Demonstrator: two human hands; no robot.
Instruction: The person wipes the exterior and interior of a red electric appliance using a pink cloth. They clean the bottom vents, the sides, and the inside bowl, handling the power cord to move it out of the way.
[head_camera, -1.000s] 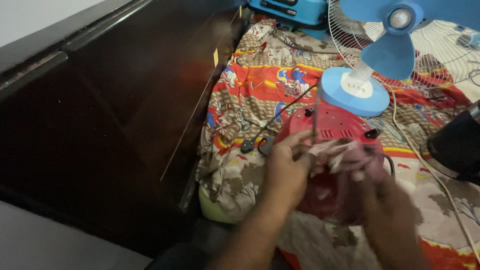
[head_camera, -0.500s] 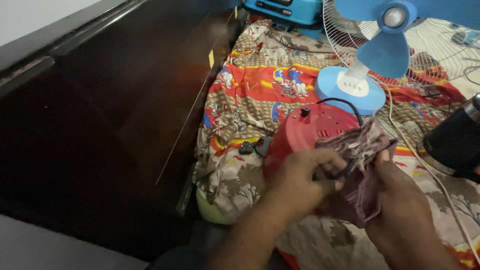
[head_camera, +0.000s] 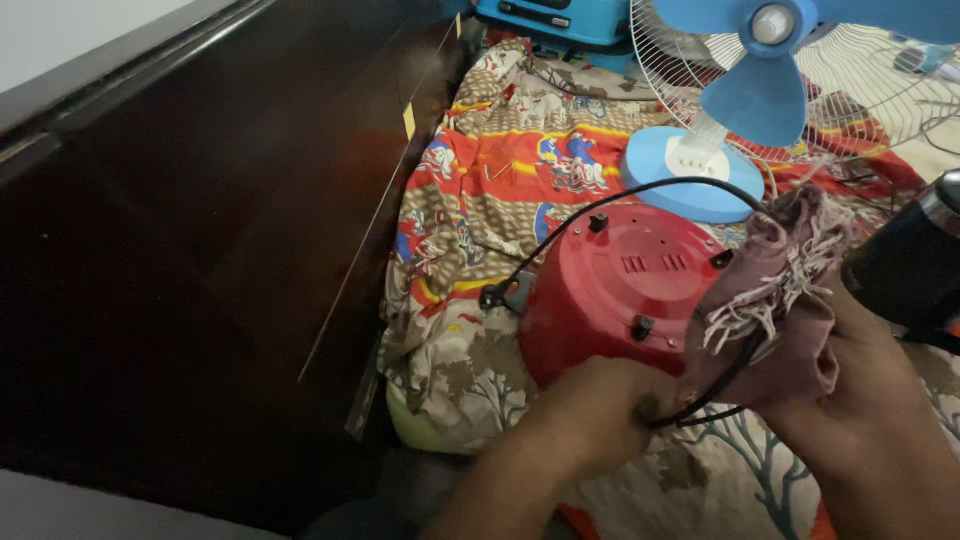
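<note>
Red cooker (head_camera: 620, 290) tipped — base facing up, left hand (head_camera: 600, 410) pinching cord (head_camera: 610, 205), right hand (head_camera: 850, 380) gripping cloth (head_camera: 780, 300).

At your nine o'clock a dark, glossy wooden panel (head_camera: 200, 250) fills the left half of the view, with a pale wall (head_camera: 70, 30) showing above it at eleven. You look down on a bed (head_camera: 520, 180) spread with a red, brown and cream patterned sheet. The light is dim and warm, leaving faint reddish reflections on the wood.
</note>
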